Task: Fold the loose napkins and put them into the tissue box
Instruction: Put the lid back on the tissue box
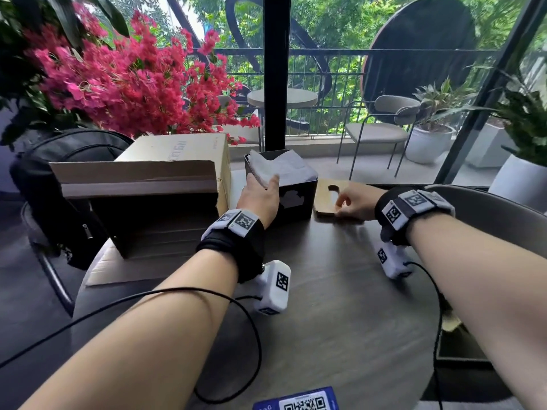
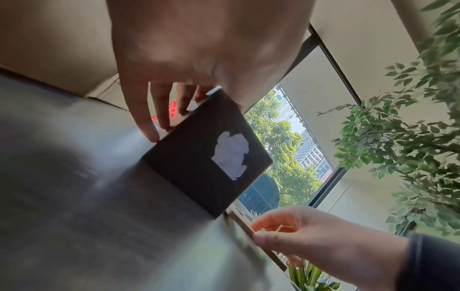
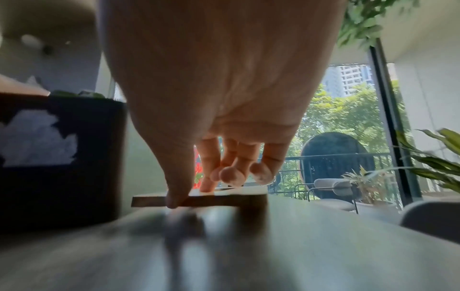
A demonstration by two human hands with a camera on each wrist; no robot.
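Note:
A black tissue box (image 1: 296, 208) with a white cut-out on its front stands at the far side of the table, with white napkins (image 1: 285, 168) piled in its open top. My left hand (image 1: 262, 186) grips the box at its near left corner. Its fingers (image 2: 155, 126) lie down the left wall and its thumb is over the rim. Right of the box lies a flat wooden lid (image 1: 325, 202) with an oval slot. My right hand (image 1: 346, 202) pinches the lid (image 3: 224, 197), thumb (image 3: 174, 198) at its near edge and fingers on top.
An open cardboard box (image 1: 165, 184) stands left of the tissue box, with a black backpack (image 1: 59, 184) and pink flowers (image 1: 133, 78) behind it. A blue QR card (image 1: 299, 402) lies at the near edge of the dark round table (image 1: 340, 321). A grey chair back (image 1: 503, 208) is at right.

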